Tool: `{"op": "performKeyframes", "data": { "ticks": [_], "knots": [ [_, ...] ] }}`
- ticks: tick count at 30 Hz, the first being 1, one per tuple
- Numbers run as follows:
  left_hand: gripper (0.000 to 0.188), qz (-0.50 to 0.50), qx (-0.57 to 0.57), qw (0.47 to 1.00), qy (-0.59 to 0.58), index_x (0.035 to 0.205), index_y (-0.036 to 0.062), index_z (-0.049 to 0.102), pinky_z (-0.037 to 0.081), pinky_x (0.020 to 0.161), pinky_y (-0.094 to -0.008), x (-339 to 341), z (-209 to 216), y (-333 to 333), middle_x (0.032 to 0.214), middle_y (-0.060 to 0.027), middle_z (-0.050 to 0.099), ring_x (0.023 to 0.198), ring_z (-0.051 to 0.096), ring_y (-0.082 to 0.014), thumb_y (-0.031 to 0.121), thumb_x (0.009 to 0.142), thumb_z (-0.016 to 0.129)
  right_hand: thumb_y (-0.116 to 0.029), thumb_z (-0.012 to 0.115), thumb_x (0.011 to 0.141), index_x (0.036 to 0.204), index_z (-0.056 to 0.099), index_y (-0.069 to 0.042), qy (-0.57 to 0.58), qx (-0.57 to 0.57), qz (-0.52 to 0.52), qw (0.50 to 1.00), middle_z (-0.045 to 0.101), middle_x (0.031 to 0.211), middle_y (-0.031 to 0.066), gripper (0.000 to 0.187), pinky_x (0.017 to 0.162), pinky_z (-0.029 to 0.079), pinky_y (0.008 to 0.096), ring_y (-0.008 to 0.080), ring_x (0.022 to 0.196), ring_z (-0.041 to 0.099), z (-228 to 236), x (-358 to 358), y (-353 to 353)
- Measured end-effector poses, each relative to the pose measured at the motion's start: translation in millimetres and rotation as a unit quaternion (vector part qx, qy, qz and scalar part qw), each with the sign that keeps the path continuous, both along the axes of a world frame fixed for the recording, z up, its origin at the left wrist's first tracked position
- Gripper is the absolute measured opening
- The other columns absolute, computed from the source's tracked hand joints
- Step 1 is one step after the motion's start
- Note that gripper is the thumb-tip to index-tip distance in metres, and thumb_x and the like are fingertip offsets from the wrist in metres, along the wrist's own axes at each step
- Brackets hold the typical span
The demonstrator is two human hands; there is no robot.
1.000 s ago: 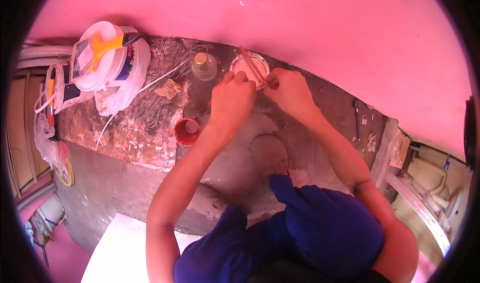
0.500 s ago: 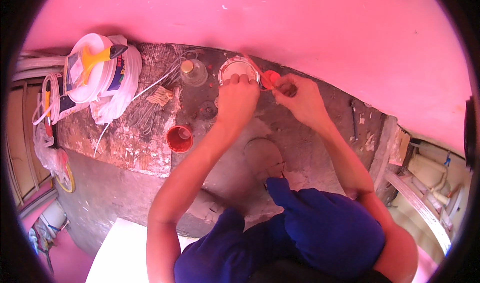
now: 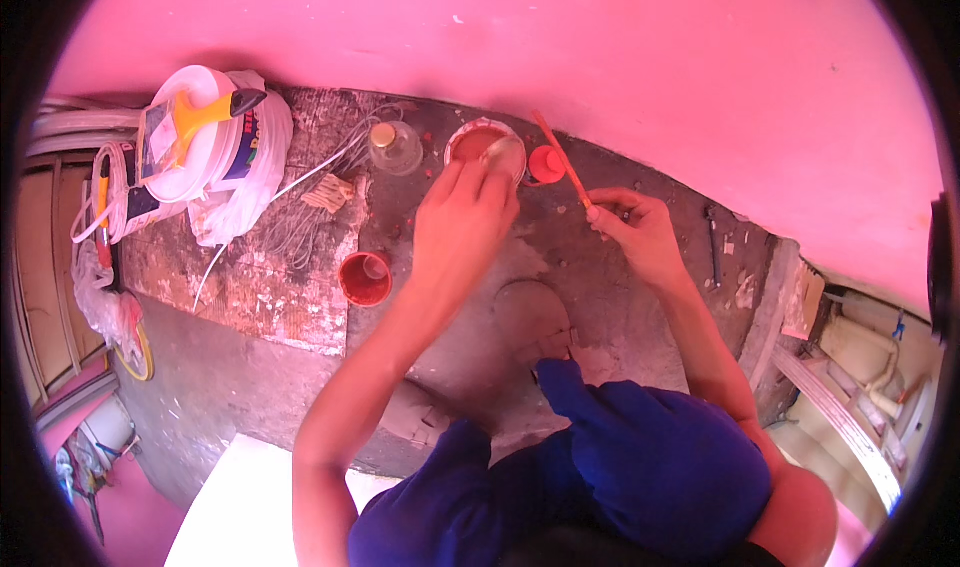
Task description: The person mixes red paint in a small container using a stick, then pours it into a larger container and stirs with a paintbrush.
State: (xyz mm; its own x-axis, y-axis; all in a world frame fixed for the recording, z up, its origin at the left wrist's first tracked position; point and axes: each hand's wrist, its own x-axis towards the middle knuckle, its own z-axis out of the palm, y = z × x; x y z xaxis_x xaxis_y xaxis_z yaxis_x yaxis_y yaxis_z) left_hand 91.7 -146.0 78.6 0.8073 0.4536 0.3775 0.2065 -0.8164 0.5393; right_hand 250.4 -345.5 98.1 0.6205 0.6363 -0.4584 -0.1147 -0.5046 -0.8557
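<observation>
My left hand [image 3: 465, 207] is over the near side of a round paint tin [image 3: 452, 145] by the pink wall. Its fingers are closed on the tin's pale lid [image 3: 507, 154], which looks tilted and a little blurred; reddish paint colour shows beside it. My right hand [image 3: 635, 229] pinches the lower end of a thin orange-red stick [image 3: 563, 157], which slants up and left toward the wall. Just right of the tin stands a small red cup or cap [image 3: 546, 164], apart from both hands.
A clear bottle with a gold cap [image 3: 396, 149] is left of the tin, and a red cup [image 3: 365, 279] nearer me. A white bucket [image 3: 195, 117] with a yellow-handled brush [image 3: 200, 117] stands far left. The pink wall [image 3: 600, 47] closes off the far side. A dark tool [image 3: 713, 247] lies right.
The tin's pale lid has come away from its flat position, baring reddish colour. My right hand has drawn back right and nearer me with the stick, away from the tin.
</observation>
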Motion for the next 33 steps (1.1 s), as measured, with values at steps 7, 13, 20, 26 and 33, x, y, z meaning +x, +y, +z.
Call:
{"op": "performKeyframes", "data": {
  "ticks": [7, 13, 20, 26, 33],
  "knots": [
    [0.014, 0.110, -0.323, 0.939, -0.039, 0.111, 0.0018, 0.075, 0.051, 0.072, -0.0318, -94.0, 51.6, -9.3, 0.096, -0.0074, 0.074, 0.088, 0.067, -0.0166, 0.009, 0.099, 0.074, -0.020, 0.080, 0.097, 0.121, 0.077, 0.000, 0.010, 0.032, -0.010, 0.999, 0.074, 0.093, 0.0001, 0.031, 0.071, 0.050, 0.0251, 0.0062, 0.080, 0.062, -6.7, 5.4, -13.9],
    [0.022, 0.252, -0.613, 0.736, -0.140, 0.116, 0.0003, 0.073, 0.048, 0.080, -0.0277, -166.8, 39.2, 21.4, 0.104, -0.0045, 0.075, 0.094, 0.065, -0.0112, 0.019, 0.107, 0.066, -0.019, 0.079, 0.097, 0.119, 0.076, 0.003, 0.018, 0.035, 0.006, 0.999, 0.073, 0.095, 0.0031, 0.031, 0.071, 0.050, 0.0258, 0.0085, 0.081, 0.063, -9.5, -2.5, -3.8],
    [0.022, 0.342, -0.627, 0.649, -0.260, 0.119, 0.0043, 0.071, 0.045, 0.083, -0.0284, -261.2, -7.6, 60.9, 0.112, -0.0014, 0.073, 0.099, 0.064, -0.0102, 0.023, 0.108, 0.066, -0.018, 0.075, 0.100, 0.122, 0.073, 0.004, 0.052, 0.049, 0.029, 0.997, 0.072, 0.098, 0.0058, 0.031, 0.072, 0.051, 0.0272, 0.0107, 0.083, 0.065, -22.7, -22.1, 9.5],
    [0.030, 0.472, -0.593, 0.609, -0.236, 0.130, 0.0071, 0.069, 0.046, 0.085, -0.0303, -315.2, -93.5, 89.4, 0.111, 0.0006, 0.072, 0.099, 0.063, -0.0098, 0.026, 0.107, 0.068, -0.020, 0.075, 0.101, 0.124, 0.074, 0.001, 0.004, -0.013, 0.063, 0.998, 0.072, 0.098, 0.0038, 0.031, 0.074, 0.053, 0.0271, 0.0101, 0.085, 0.066, -25.8, -29.7, 15.7],
    [0.032, 0.421, -0.625, 0.603, -0.262, 0.133, 0.0074, 0.068, 0.048, 0.081, -0.0290, -350.1, -170.1, 115.6, 0.118, -0.0005, 0.073, 0.101, 0.066, -0.0113, 0.024, 0.106, 0.069, -0.023, 0.074, 0.102, 0.126, 0.074, 0.000, 0.028, -0.007, 0.073, 0.997, 0.073, 0.100, 0.0024, 0.033, 0.074, 0.054, 0.0260, 0.0087, 0.087, 0.066, -32.8, -34.6, 14.4]
  ]
}}
